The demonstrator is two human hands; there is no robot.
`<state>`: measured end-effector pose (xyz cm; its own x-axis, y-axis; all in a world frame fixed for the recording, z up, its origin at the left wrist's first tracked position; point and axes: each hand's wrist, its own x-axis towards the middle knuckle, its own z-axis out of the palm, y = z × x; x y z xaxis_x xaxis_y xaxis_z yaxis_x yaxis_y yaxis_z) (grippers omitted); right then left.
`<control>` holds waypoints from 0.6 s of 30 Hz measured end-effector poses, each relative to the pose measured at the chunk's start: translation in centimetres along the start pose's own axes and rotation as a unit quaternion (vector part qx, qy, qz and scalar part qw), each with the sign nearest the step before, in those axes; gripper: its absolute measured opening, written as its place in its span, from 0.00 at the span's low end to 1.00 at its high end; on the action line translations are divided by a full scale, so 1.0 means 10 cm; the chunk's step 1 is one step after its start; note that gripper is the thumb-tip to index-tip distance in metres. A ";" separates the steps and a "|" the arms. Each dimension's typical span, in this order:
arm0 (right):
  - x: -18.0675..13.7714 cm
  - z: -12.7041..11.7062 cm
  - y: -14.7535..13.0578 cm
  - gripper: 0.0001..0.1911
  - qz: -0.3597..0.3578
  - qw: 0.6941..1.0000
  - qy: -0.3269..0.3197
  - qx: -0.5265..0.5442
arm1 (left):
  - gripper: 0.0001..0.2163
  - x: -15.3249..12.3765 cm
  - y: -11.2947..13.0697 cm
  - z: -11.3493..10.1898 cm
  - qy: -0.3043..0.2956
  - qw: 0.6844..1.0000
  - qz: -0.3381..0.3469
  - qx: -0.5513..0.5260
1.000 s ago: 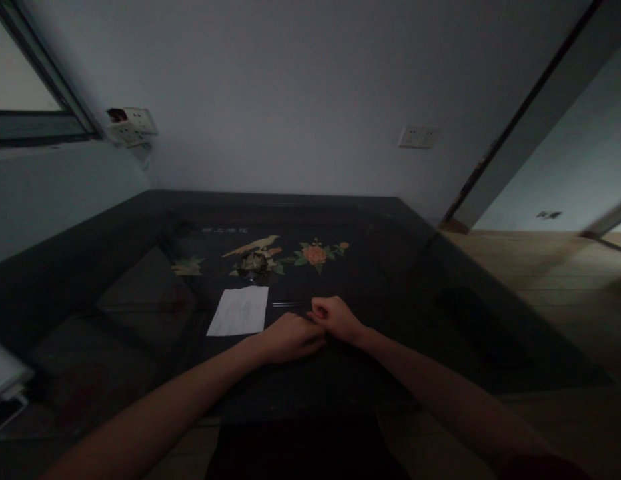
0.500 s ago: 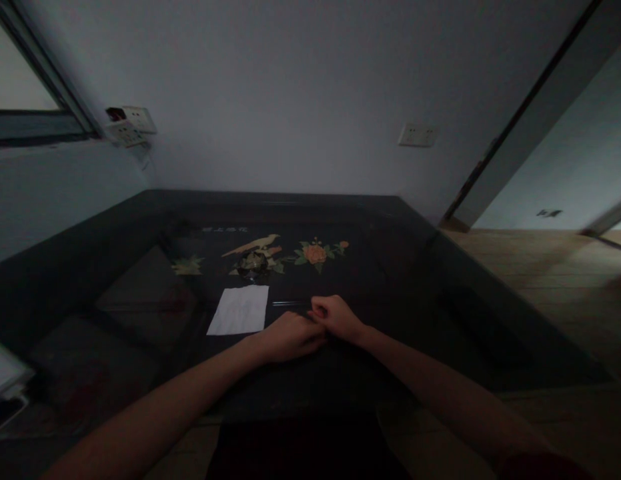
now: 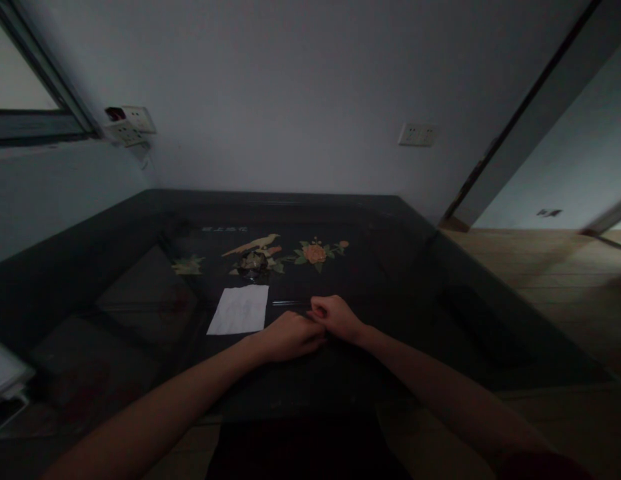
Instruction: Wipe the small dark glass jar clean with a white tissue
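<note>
My left hand (image 3: 294,335) rests on the dark glossy tabletop (image 3: 390,267), curled into a fist. Against it lies my right hand (image 3: 339,318), also closed, the knuckles of the two touching. I see no object in either one, though the palms are turned out of sight. Just left of and beyond my left hand is a sheet of white paper (image 3: 240,309), with faint marks that I cannot read. Behind the paper stands a small dark see-through glass bowl (image 3: 253,265), over the tabletop's picture of a bird and flowers.
At the left edge a white boxy object (image 3: 7,373) is partly in view. A dark, flat, long shape (image 3: 485,327) lies at the right, hard to make out. The table meets a wall with sockets (image 3: 417,135); a plug adapter (image 3: 124,132) sits in the left corner.
</note>
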<state>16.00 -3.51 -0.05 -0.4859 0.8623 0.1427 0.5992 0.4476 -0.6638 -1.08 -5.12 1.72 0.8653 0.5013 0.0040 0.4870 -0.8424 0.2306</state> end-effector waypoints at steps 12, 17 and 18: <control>0.01 0.02 0.03 0.16 -0.002 1.000 -0.001 -0.005 | 0.09 -0.01 -0.03 0.03 0.005 1.000 0.008 -0.015; 0.01 0.02 0.03 0.17 -0.005 1.000 0.003 -0.004 | 0.08 -0.01 -0.03 0.04 0.001 1.000 0.002 -0.009; 0.01 0.02 0.03 0.17 -0.004 1.000 0.002 -0.006 | 0.09 -0.01 -0.03 0.04 0.002 1.000 0.002 -0.009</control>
<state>16.04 -3.35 -0.36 -0.4880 0.8597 0.1510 0.6031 0.4571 -0.6537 -1.28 -4.97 1.21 0.8662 0.4995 0.0091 0.4819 -0.8402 0.2486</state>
